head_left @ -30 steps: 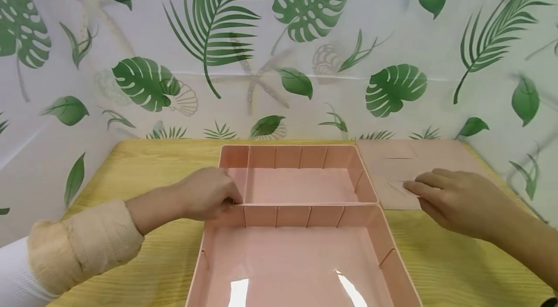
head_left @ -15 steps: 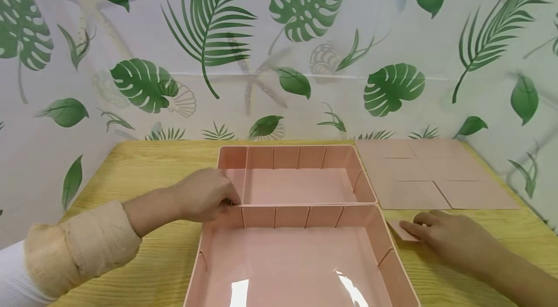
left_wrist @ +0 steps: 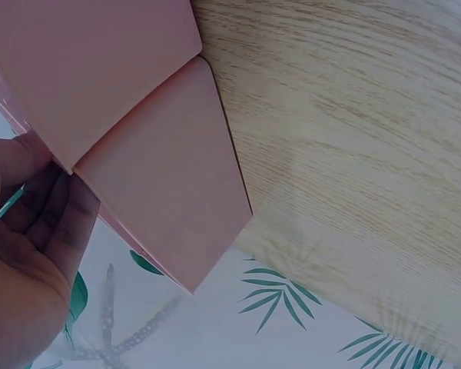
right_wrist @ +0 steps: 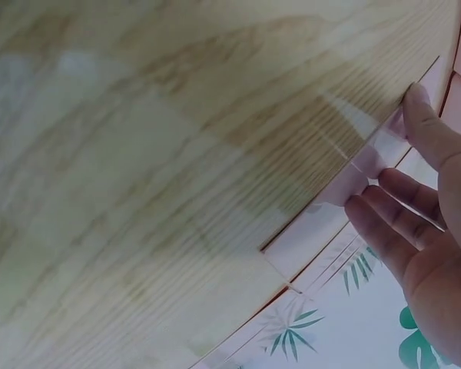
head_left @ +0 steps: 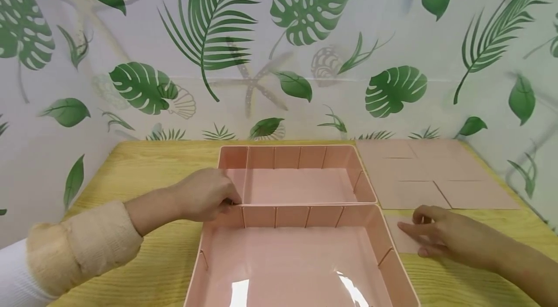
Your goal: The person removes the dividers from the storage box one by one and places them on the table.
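Two pink plastic trays stand end to end on the wooden table in the head view: a rear tray (head_left: 301,186) and a larger front tray (head_left: 301,258). My left hand (head_left: 207,195) pinches their adjoining rims near the left corner; the left wrist view shows its thumb and fingers (left_wrist: 65,223) there. A thin pink divider (head_left: 247,176) stands crosswise in the rear tray. To the right of the front tray lies a flat pink panel (head_left: 398,244). My right hand (head_left: 453,237) touches it with extended fingers, seen also along the panel (right_wrist: 300,242) in the right wrist view.
Several flat pink panels (head_left: 425,195) lie edge to edge at the back right, beside the rear tray. Bare wooden tabletop (head_left: 152,166) stretches to the left. A leaf-printed cloth (head_left: 244,84) hangs behind the table.
The right hand has come from the laid-out panels toward me with a small pink panel, which now lies flat beside the front tray. Its fingers have loosened. The left hand has stayed put.
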The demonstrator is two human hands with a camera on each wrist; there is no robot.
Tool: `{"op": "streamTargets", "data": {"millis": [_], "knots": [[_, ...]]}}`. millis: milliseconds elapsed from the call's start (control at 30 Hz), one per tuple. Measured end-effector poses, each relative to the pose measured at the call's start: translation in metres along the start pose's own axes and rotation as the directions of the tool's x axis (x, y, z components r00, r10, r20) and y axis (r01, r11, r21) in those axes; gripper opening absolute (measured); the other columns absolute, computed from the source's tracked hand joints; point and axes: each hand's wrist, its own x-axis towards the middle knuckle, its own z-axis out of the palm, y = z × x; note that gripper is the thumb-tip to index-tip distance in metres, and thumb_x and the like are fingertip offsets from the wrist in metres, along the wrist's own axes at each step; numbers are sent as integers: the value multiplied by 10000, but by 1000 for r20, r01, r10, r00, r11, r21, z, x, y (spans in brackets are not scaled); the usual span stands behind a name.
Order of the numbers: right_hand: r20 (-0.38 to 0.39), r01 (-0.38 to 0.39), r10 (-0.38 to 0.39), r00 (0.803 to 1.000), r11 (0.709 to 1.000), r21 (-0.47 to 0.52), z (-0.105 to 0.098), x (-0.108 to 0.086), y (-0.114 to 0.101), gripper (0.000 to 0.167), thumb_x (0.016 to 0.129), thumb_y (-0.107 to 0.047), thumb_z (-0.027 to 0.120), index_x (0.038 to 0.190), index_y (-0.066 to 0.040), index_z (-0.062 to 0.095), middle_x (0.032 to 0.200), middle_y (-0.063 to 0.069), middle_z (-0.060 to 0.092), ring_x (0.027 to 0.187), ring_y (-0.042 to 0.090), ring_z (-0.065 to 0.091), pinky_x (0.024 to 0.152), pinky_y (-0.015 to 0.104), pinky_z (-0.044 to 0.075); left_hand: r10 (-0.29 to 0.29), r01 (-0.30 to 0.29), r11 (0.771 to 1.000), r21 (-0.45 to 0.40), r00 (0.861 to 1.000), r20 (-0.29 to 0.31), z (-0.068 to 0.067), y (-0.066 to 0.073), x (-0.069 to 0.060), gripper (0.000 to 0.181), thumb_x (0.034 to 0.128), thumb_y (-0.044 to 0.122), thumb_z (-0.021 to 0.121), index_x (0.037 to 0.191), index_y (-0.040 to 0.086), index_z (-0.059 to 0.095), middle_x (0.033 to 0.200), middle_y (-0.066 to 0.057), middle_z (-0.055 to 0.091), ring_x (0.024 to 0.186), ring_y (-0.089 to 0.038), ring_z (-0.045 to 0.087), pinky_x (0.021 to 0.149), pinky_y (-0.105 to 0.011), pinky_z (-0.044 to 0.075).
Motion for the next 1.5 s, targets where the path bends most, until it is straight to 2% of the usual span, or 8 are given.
{"op": "streamTargets", "data": {"millis": [500,700,867,967,1067,1233,1367,1500], "knots": [[-25,-29,28,999,999,-38,10,-1,8,491,749,-330,843,1195,-155,734,1032,-59,567,832,27,547,692,155,475,-1,1,1000,0,1000,-15,6,3,0,393,650,-132,545,565,200,352,580,121,242,577,-35,218,533,-194,185],[25,-81,81,996,996,-24,8,0,6,482,762,-299,848,1204,-155,720,1038,-40,583,834,35,562,641,219,515,-9,9,1000,4,1000,-10,10,5,-1,406,654,-137,555,570,201,345,585,120,238,580,-34,214,539,-193,185],[66,-141,146,987,988,-64,-4,12,4,497,770,-321,844,1208,-130,710,1072,-25,615,884,98,596,695,288,550,-13,13,1000,21,1000,-3,12,6,-2,406,659,-142,552,570,202,355,582,120,242,578,-38,215,540,-198,191],[60,-176,184,981,977,-116,-22,34,4,463,775,-301,841,1190,-136,720,1088,-14,634,943,168,630,753,364,562,-9,9,1000,28,1000,-10,13,6,-2,402,660,-146,543,569,199,359,584,117,240,580,-43,214,541,-201,192],[22,-168,172,985,976,-138,-45,69,2,405,770,-223,841,1150,-134,732,1092,13,657,965,203,653,775,399,563,-12,13,999,33,1000,-11,12,5,-3,397,660,-145,546,568,199,371,583,118,247,581,-45,218,542,-202,201],[-18,-59,58,998,991,-117,-72,141,-11,323,806,-148,802,1120,-124,733,1089,47,678,990,232,660,803,411,565,-20,20,999,25,1000,-13,11,4,-5,399,664,-147,546,564,200,375,582,117,242,579,-47,214,541,-203,197],[8,48,-47,999,997,-58,-76,198,-31,238,853,-97,757,1089,-119,736,1057,51,680,987,224,655,823,387,563,-14,15,1000,26,1000,-25,10,4,-4,420,664,-139,547,564,207,331,584,117,215,579,-46,201,536,-204,177],[89,148,-144,986,988,-39,-67,250,-48,187,870,-95,739,1056,-113,736,1022,43,700,974,209,659,831,355,564,-13,14,1000,25,999,-32,8,5,-1,432,692,-111,585,563,210,327,584,118,208,579,-47,197,532,-206,169]]}}
